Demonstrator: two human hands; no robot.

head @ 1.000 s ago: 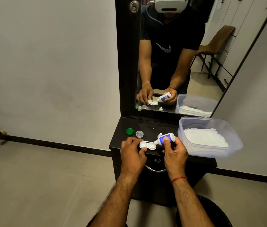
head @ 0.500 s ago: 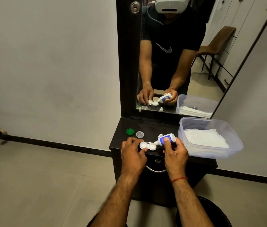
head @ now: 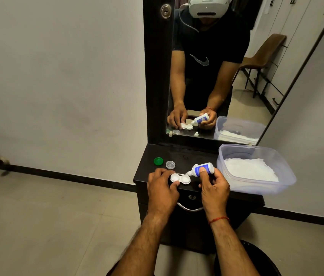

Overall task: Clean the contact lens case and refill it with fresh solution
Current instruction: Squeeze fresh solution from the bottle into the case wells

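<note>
- The contact lens case (head: pixel 180 178) lies open on the dark surface (head: pixel 189 156) near its front edge, both white wells facing up.
- The left hand (head: pixel 162 188) grips the case's left end, fingers curled round it and thumb on the near rim; this hand hides the surface to the case's left.
- The right hand (head: pixel 214 186) is wrapped round a small white solution bottle (head: pixel 203 169) with a blue label. The bottle is tipped sideways with its nozzle at the rim of the right well.
- A green cap (head: pixel 158 161) and a clear cap (head: pixel 170 164) sit side by side behind the left hand, apart from the case.
- A clear plastic container (head: pixel 288 176) holding white tissues (head: pixel 250 168) stands just right of the right hand and overhangs the surface's edge.
- A dark-framed mirror (head: pixel 256 108) rises from the back of the surface; it reflects both hands, the case, the bottle and a small white cap on the surface.
- A curved metal drawer handle (head: pixel 190 208) shows between the wrists, below the surface.
- A red thread (head: pixel 218 219) circles the right wrist.
</note>
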